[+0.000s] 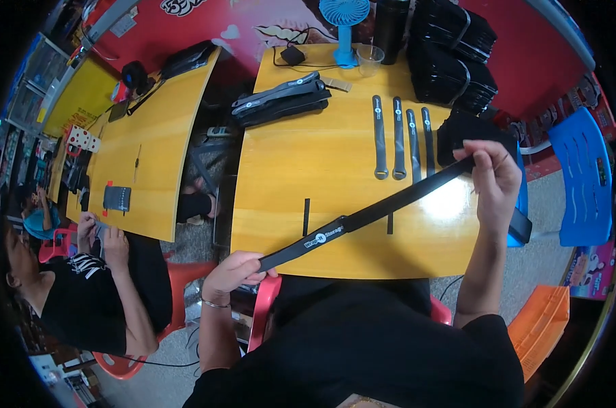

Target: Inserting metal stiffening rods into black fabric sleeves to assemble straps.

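Long strap (403, 197): slung slantwise over the near half of the table (287, 163), held straight, seemingly so no slack is left.
Left hand (234, 273): closed on the strap's printed end, low by the near edge.
Right hand (490, 170): narrowed, the other end pinched by thumb and fingers, higher up.
Four straps (380, 136): laid side by side, likely spaced for easy telling apart.
Strap bundle (280, 102): piled far left, presumably out of the way.
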`<action>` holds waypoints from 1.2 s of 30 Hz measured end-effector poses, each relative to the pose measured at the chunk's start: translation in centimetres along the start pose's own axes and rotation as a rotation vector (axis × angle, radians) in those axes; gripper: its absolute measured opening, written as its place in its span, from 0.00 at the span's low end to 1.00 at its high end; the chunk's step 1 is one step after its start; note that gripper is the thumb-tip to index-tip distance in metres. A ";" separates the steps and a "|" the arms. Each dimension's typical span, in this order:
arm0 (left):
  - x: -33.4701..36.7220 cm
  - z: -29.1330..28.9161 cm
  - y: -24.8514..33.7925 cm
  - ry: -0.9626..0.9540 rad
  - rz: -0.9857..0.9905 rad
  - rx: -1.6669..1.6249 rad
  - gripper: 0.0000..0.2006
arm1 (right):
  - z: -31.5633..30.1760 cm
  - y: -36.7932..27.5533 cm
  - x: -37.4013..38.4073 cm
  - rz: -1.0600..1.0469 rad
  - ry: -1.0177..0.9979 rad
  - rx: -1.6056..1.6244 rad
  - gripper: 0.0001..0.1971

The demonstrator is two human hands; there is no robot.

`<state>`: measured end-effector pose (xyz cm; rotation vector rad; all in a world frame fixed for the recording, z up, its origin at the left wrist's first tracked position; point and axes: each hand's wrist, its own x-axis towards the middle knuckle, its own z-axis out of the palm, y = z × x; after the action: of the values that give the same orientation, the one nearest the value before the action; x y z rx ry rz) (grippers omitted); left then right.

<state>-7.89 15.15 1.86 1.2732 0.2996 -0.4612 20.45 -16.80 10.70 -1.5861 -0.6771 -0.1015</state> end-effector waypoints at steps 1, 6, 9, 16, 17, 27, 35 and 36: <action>-0.3 0.0 -0.1 -0.022 0.028 -0.025 0.15 | 0.3 -0.3 0.5 -0.040 0.014 -0.018 0.08; -1.5 -0.8 0.5 0.032 0.033 -0.071 0.14 | -1.1 -1.4 3.4 -0.140 0.183 -0.016 0.10; -2.5 -1.9 -1.0 0.211 0.008 -0.034 0.15 | -3.4 -1.4 4.4 -0.253 0.196 -0.131 0.09; 2.2 -0.5 -1.0 0.264 0.416 -0.535 0.21 | 5.2 3.0 3.2 -0.458 0.040 -0.496 0.14; 2.9 -0.1 -0.7 0.261 0.413 -0.535 0.21 | 6.2 4.1 2.7 -0.551 0.005 -0.570 0.17; 6.4 3.6 1.1 0.275 0.578 -0.717 0.17 | 12.1 8.1 -3.7 -0.257 -0.620 -0.758 0.12; 7.3 4.5 0.9 0.293 0.646 -0.693 0.16 | 13.1 11.2 -2.5 -0.196 -0.392 -0.938 0.15; 7.4 4.6 1.2 0.289 0.644 -0.688 0.16 | 13.1 11.7 -2.2 -0.194 -0.394 -0.937 0.15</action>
<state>-1.00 9.75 0.70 0.6892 0.2412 0.3652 19.96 -5.11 -2.60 -2.4658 -1.1966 -0.2839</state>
